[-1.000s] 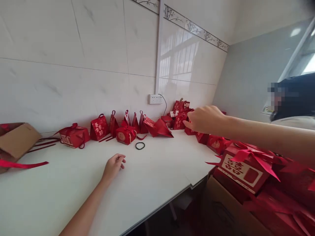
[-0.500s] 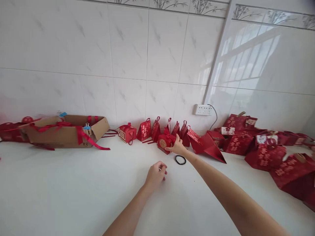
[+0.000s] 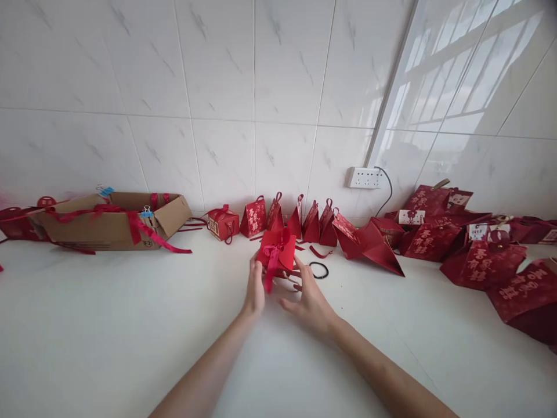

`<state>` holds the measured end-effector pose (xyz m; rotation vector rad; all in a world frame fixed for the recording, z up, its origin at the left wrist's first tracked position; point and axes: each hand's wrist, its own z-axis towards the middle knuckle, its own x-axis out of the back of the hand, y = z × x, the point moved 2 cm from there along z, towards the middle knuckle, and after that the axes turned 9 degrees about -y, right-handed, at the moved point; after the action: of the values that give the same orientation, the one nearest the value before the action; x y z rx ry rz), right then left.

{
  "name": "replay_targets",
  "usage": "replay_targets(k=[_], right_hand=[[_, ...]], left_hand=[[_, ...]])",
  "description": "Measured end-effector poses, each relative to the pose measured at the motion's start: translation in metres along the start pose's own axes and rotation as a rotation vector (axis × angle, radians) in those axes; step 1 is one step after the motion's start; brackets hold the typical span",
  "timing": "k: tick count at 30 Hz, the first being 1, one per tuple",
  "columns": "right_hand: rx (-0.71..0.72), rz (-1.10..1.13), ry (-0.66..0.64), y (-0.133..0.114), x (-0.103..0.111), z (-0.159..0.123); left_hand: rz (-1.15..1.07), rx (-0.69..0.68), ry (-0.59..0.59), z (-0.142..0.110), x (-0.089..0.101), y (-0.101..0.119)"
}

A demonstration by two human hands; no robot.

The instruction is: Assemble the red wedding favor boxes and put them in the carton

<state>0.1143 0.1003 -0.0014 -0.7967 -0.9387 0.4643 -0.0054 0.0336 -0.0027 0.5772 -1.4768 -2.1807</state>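
Note:
A red gift box (image 3: 278,249) with a ribbon bow on top is tilted toward me over the white table. My left hand (image 3: 256,288) grips its left side, the thumb against the near edge and the other fingers mostly hidden behind it. At the box's right corner is my right hand (image 3: 307,296), fingers spread and thumb held away, with the index finger at the box's edge. Just right of the box lies a black elastic band (image 3: 319,270). A short red strap (image 3: 321,252) rests behind the band.
Along the tiled wall stand several red peaked gift bags (image 3: 253,217) and a red cube box (image 3: 223,223). A cardboard box (image 3: 100,232) with red ribbons and blue-black clips is at left. More red bags (image 3: 483,264) crowd the right, and a power strip (image 3: 364,177) is on the wall.
The red gift box has come nearer and tipped, its bow now facing me. My left hand has moved up to its left side; my right hand has drawn back toward me and spread.

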Motion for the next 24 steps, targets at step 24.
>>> replay_targets(k=[24], right_hand=[[-0.017,0.395,0.096,0.004,0.050,-0.012]], left_hand=[[0.269,0.003,-0.400,-0.001,-0.004,0.003]])
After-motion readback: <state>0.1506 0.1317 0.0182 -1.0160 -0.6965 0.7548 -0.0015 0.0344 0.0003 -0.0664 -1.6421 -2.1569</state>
